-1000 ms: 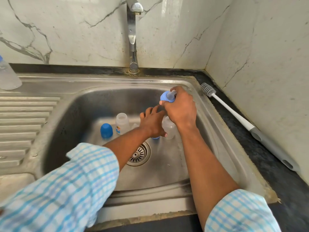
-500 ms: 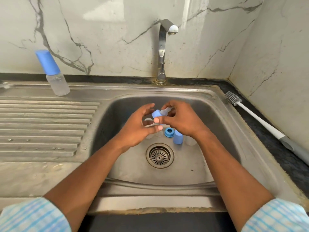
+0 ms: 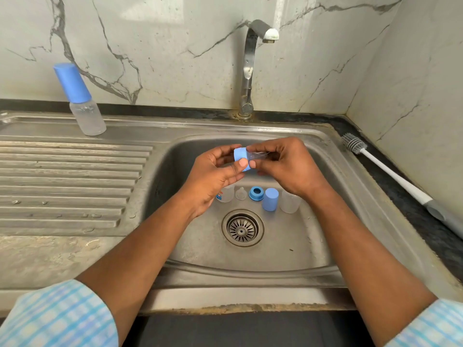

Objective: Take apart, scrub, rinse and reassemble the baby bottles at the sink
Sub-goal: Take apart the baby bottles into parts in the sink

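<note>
Over the steel sink basin point(image 3: 190, 249), my left hand point(image 3: 213, 179) grips a blue screw ring point(image 3: 241, 160) while my right hand point(image 3: 285, 164) pinches the clear teat point(image 3: 258, 155) sticking out of it. On the basin floor behind my hands stand a clear bottle body with a printed label point(image 3: 225, 195), a loose clear teat point(image 3: 241, 193), a blue ring point(image 3: 256, 192), a blue cap point(image 3: 270, 199) and another clear bottle body point(image 3: 289, 202). An assembled bottle with a blue cap point(image 3: 80, 101) stands on the back ledge at left.
A bottle brush point(image 3: 390, 174) with a white and grey handle lies on the dark counter at right. The tap point(image 3: 250, 71) stands behind the basin, no water running. The ribbed drainboard point(image 3: 65, 184) extends left. The drain point(image 3: 242, 227) is in the basin's middle.
My hands lifted the blue ring with its teat up from the bottle body on the basin floor and now hold it together above the basin. The view tilted up and left.
</note>
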Tool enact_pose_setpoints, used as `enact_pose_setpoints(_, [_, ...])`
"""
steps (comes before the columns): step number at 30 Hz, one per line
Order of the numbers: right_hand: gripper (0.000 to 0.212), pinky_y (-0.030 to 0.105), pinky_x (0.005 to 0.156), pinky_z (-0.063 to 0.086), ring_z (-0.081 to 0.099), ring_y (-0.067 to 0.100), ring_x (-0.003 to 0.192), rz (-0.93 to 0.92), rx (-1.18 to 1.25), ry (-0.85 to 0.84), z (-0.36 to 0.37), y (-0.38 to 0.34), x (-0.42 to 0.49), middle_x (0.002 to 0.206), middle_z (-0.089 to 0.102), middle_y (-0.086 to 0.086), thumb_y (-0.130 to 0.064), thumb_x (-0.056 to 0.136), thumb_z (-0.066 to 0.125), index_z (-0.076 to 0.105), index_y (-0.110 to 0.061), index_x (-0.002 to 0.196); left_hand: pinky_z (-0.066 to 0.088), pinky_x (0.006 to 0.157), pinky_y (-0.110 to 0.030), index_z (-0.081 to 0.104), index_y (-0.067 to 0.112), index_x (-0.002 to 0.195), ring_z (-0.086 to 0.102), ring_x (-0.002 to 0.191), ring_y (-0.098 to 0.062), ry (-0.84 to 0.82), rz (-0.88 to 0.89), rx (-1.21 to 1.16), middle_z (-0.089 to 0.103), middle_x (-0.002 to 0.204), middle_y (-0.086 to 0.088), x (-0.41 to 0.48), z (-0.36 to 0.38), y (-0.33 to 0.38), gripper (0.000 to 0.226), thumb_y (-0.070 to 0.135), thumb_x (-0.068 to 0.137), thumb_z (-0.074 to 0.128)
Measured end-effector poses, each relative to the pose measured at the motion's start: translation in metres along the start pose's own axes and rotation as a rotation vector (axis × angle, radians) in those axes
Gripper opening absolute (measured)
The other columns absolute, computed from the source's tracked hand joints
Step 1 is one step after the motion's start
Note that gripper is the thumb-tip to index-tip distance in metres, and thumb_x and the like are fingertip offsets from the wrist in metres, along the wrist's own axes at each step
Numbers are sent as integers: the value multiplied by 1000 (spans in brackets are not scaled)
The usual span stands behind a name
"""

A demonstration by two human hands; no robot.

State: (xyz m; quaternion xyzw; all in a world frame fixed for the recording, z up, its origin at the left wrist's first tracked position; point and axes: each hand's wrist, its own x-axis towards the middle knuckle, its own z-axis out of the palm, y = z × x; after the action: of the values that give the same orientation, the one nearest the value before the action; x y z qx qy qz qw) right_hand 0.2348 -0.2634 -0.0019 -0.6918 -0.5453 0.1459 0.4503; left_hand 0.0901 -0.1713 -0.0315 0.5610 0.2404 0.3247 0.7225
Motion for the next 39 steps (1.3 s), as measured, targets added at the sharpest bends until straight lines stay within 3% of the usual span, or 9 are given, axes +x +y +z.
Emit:
enact_pose_setpoints(6, [30,21,80,57,71,5,86,-43,-1,34,-7,-3,-3,92,74,-5,-4,81,78,75,-11,109,59,85,-31,67,13,111,72,101,-21,-33,-78,-63,74,108,-10,-1,1,2,18,15,95,59])
enact_pose_setpoints(11, [25,11,76,51,66,-4,79,-79,-130,56,-6,-4,-2,92,74,-5,-11,80,80,77,-11,105,60,82,-31,67,12,109,73,96,-23,-59,-117,-80,75,103,-10,-3,0,5,17,17,96,58])
enact_pose_setpoints(16, [14,22,69,52,63,5,71,-104,-200,81,-6,-8,-2,79,70,-7,-16,79,81,78,-13,92,61,80,-31,68,12,107,73,96,-22,-76,-137,-83,76,100,-9,-4,-3,9,16,15,94,59])
enact_pose_setpoints(22, [4,20,60,48,58,5,61,-112,-289,87,-2,-13,-2,71,68,-4,-15,81,77,77,-11,83,61,78,-31,68,12,108,73,95,-24,-92,-128,-77,76,100,-10,-6,-4,8,31,17,78,68])
enact_pose_setpoints(24, [4,29,60,52,62,14,63,-116,-334,79,1,-15,-2,71,70,2,-12,80,73,76,-10,81,61,76,-30,68,12,108,74,94,-24,-77,-124,-65,75,100,-11,-7,-4,7,26,12,82,67])
enact_pose_setpoints(27, [7,28,61,51,64,18,65,-100,-377,11,3,-15,0,72,71,5,-8,82,72,78,-9,84,61,73,-29,69,12,107,74,94,-25,-54,-123,-40,75,101,-11,-8,-4,6,22,5,86,65])
enact_pose_setpoints(33, [19,27,78,59,70,7,76,43,-71,-32,-11,-12,-3,82,74,-8,-8,85,71,78,-14,102,61,79,-30,67,11,113,73,97,-23,-16,-109,-115,74,105,-9,-6,1,3,29,3,85,67])
enact_pose_setpoints(36, [14,38,79,62,73,17,75,95,29,-7,-11,-12,-3,79,76,3,-10,86,72,78,-23,89,60,82,-30,68,13,113,72,101,-20,-15,-90,-131,75,105,-5,-5,2,4,32,2,82,68])
enact_pose_setpoints(39, [13,31,70,62,69,12,65,135,122,44,-10,-13,-5,75,72,7,-5,83,76,72,-17,81,59,84,-30,68,12,111,71,105,-22,-43,-97,-172,74,110,-7,-6,3,5,32,6,80,68])
